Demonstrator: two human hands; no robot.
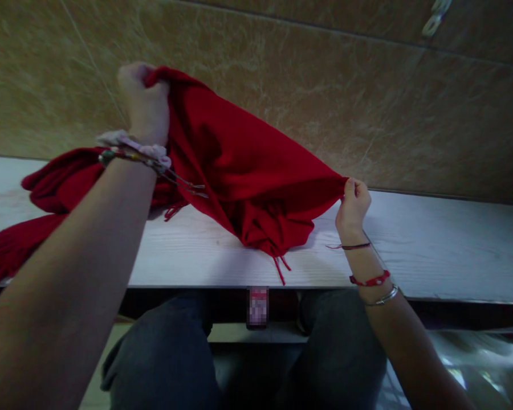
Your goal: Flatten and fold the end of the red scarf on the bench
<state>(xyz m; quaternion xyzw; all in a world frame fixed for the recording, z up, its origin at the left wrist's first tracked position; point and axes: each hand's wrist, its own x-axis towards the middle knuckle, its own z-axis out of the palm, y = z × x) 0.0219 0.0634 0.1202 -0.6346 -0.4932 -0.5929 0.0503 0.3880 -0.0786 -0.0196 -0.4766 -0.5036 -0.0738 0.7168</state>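
Observation:
A red fringed scarf (248, 148) is stretched at a slant between my two hands. My left hand (147, 102), raised at the upper left, is closed on one part of its edge. Lower at the right, my right hand (354, 208) pinches a corner of the cloth. The scarf's middle sags in folds down to the white board, and a few fringe strands lie near the front edge. More red fabric (64, 182) lies bunched at the left, partly hidden behind my left forearm; whether it joins the stretched piece I cannot tell.
The narrow white wood-grain tabletop (444, 245) runs across the view against a brown tiled wall (325, 85). A pale fitting (434, 20) is on the wall at the upper right. My knees (162, 353) are below the front edge, with a small blurred object (257, 307) between them.

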